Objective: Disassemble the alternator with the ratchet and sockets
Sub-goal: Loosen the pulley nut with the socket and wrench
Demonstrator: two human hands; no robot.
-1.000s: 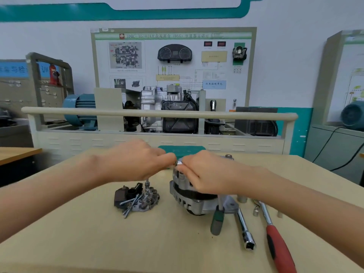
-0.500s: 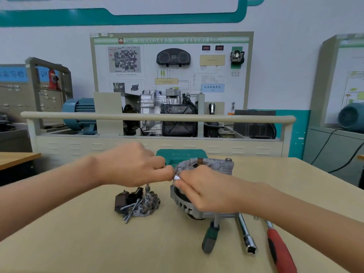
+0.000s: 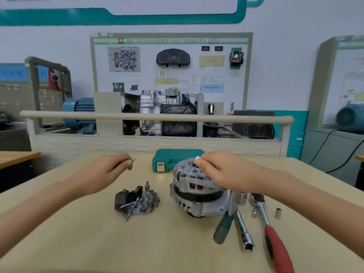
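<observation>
While spread wide across the lower half of the view, bears everything else: wooden table point(image 3: 82, 243), pale and matte. Beyond its far edge, a training bench with a long beige rail point(image 3: 157, 116). At the far middle of the table, touching nothing else, a teal tool case point(image 3: 173, 157) with a white latch.

Near the table's centre, slightly right, resting on its side face with the finned rear housing upward: alternator point(image 3: 197, 196), grey metal with a black band. Reaching over its top from the right, right hand point(image 3: 222, 172), thumb and forefinger pinched on a small silvery part point(image 3: 197, 158) just above the housing. Off to the left and well apart from the alternator, left hand point(image 3: 106, 172), raised above the table, fingers curled, pinching a small bolt point(image 3: 133, 159) at the fingertips.

Right of the alternator, lying on the table: red-handled ratchet point(image 3: 275, 243), head just beside the housing; between it and the alternator a chrome extension bar point(image 3: 244, 231); beside that a green-handled screwdriver point(image 3: 223, 229), its shaft running in under the alternator's edge. Left of the alternator, a heap of removed parts point(image 3: 137, 201), black pieces with loose bolts. Near the ratchet's shaft, three small sockets point(image 3: 278, 213) standing upright.
</observation>
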